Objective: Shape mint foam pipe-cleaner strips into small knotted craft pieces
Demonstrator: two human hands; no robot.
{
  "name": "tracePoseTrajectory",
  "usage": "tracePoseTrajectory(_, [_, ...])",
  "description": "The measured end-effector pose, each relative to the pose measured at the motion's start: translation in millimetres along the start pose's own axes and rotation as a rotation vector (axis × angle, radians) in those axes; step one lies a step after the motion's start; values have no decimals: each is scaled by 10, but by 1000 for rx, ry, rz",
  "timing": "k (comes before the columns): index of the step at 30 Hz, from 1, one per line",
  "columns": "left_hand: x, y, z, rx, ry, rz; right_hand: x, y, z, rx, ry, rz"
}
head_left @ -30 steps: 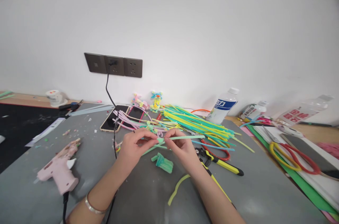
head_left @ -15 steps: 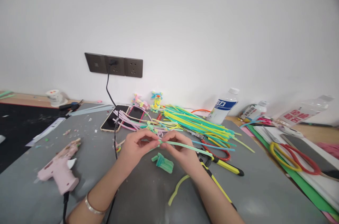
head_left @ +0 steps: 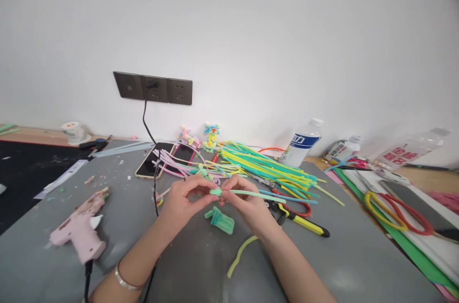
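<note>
A thin green pipe cleaner (head_left: pixel 251 194) is pinched between both my hands above the grey table (head_left: pixel 193 265). My left hand (head_left: pixel 184 200) grips its folded left end, fingers closed. My right hand (head_left: pixel 247 207) pinches it just beside, and the free length sticks out to the right. A small folded green bundle (head_left: pixel 221 220) lies on the table right under my hands. A short yellow-green piece (head_left: pixel 241 255) lies nearer to me.
A heap of green, yellow and blue pipe cleaners (head_left: pixel 265 164) lies behind my hands. Pliers with yellow handles (head_left: pixel 301 219) rest to the right, a pink glue gun (head_left: pixel 81 231) to the left. A phone (head_left: pixel 152 162), bottles (head_left: pixel 301 143) and red-yellow scissors (head_left: pixel 394 207) stand around.
The free end of the green pipe cleaner swung down to the right, then lifted back a little. My hands drew slightly closer to me while turning the folded end.
</note>
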State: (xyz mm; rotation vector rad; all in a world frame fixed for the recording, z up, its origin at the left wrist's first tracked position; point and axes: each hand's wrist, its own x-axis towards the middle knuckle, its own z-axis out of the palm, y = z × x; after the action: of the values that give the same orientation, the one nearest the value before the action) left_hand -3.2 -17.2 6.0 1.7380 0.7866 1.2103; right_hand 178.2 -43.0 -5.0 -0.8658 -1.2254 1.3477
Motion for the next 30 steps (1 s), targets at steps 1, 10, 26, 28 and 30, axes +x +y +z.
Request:
tracePoseTrajectory(1, [-1, 4, 3, -16, 4, -24, 0, -5, 0, -3, -1, -5])
tracePoseTrajectory(10, [-21, -64, 7, -166, 7, -201, 13, -29, -25, -156, 35, -79])
tracePoseTrajectory(26, [-17, -13, 34, -21, 5, -58, 6, -46, 48, -172, 20, -155])
tracePoseTrajectory(28, [-16, -7, 32, -12, 12, -37, 5, -35, 39, -203, 12, -178])
tracePoseTrajectory(30, [-15, -1, 28, -6, 11, -21, 4, -22, 32, -235, 17, -201])
